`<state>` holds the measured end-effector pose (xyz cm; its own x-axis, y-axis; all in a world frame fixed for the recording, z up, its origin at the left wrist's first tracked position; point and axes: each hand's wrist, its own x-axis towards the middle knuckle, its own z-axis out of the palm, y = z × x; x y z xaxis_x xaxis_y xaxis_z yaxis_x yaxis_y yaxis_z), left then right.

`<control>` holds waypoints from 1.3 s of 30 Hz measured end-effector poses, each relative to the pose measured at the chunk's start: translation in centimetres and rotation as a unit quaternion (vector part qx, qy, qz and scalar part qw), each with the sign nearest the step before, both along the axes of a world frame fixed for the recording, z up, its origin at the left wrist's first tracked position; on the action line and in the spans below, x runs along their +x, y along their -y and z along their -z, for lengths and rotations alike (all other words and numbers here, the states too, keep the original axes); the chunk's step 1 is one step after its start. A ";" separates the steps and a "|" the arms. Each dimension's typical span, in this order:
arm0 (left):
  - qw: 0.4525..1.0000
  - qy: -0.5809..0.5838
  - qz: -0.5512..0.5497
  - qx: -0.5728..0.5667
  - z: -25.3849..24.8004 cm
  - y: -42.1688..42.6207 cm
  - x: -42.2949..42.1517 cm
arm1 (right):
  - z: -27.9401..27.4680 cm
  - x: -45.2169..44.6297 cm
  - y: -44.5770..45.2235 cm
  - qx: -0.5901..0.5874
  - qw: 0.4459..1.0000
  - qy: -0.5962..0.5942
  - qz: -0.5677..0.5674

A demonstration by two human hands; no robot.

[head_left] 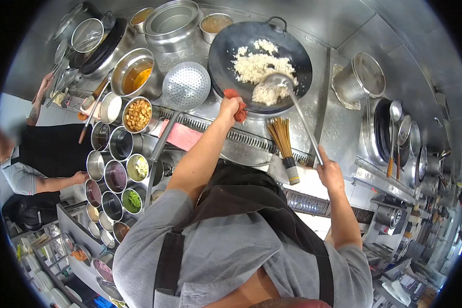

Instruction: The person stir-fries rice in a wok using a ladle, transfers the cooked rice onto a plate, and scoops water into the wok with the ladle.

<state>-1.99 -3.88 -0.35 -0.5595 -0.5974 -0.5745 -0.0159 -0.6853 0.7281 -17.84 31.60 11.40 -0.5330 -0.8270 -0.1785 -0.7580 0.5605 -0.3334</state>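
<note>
My left hand [230,109] is closed around a red cloth [236,102] at the near left rim of a large dark wok [223,64]. Rice [256,66] lies spread over the wok's far and middle part, with a clump near the front. My right hand [330,173] grips the end of a long-handled metal ladle [304,119]. The ladle's bowl rests in the rice on the right side of the wok. Between my arms, a bamboo wok brush [282,141] leans against the stove's front edge. Whatever handle the cloth covers is hidden.
A perforated strainer [186,86] lies left of the wok, beside a pot of yellow-brown liquid [138,79]. Several ingredient tins [122,142] stand at left. A co-worker in a dark apron [51,146] stands beyond them. At right are a strainer pot [363,77] and another wok [377,133].
</note>
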 end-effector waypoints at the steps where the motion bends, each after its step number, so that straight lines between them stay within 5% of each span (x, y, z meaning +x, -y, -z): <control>1: 1.000 0.005 0.004 0.004 -1.4 -1.0 0.4 | -1.1 0.5 -0.5 -0.002 1.000 -0.013 0.025; 4: 0.992 -0.103 -0.053 0.057 -3.9 -5.2 3.0 | -7.9 2.3 -4.9 0.011 0.999 -0.006 0.041; 7: 0.995 -0.047 -0.069 0.058 -9.4 -9.0 6.6 | -12.7 3.4 -9.4 -0.001 1.000 0.026 0.005; 8: 0.994 -0.049 -0.075 0.056 -9.7 -9.2 6.6 | -13.1 3.3 -8.3 0.076 0.993 0.073 0.049; 9: 0.994 -0.049 -0.082 0.057 -9.6 -9.6 6.8 | -12.9 2.8 -6.8 0.155 0.976 0.121 0.091; 10: 0.994 -0.012 -0.060 0.092 -8.5 -8.0 5.6 | -10.3 1.9 -5.8 0.066 0.988 0.129 0.046; 14: 0.997 -0.038 -0.042 0.051 -1.8 -5.5 2.7 | -0.2 -0.8 3.2 0.014 1.000 -0.022 -0.015; 16: 0.997 -0.083 -0.007 -0.005 1.7 -7.5 5.6 | -0.6 0.4 4.8 0.002 0.999 -0.046 -0.008; 19: 0.998 0.056 -0.007 0.031 -5.4 -13.3 12.4 | -2.5 1.9 1.9 -0.057 0.998 -0.016 -0.013; 21: 0.985 0.017 -0.166 0.053 -8.6 -13.5 11.7 | -6.0 2.9 -1.3 -0.050 0.997 0.052 -0.015; 23: 0.976 -0.068 -0.198 0.068 -9.8 -9.7 8.7 | -7.8 2.9 -2.6 -0.012 0.996 0.094 -0.002; 28: 0.998 -0.050 0.010 0.028 -4.5 -4.1 4.1 | -3.6 0.4 1.2 0.008 0.999 0.032 -0.036; 32: 0.998 -0.001 -0.036 -0.047 -3.1 -9.3 7.1 | 0.0 -0.4 3.8 -0.071 0.992 -0.095 -0.033; 35: 0.991 -0.013 -0.125 0.045 -7.1 -10.0 8.5 | -3.9 1.5 -0.2 -0.070 0.994 -0.075 -0.027; 37: 0.992 -0.048 -0.112 0.029 -6.4 -6.2 6.2 | -5.7 0.7 -3.0 -0.024 0.999 0.038 0.014; 39: 0.991 -0.052 -0.120 0.023 -5.7 -3.3 3.3 | -5.6 -0.5 -4.4 0.004 1.000 0.021 0.012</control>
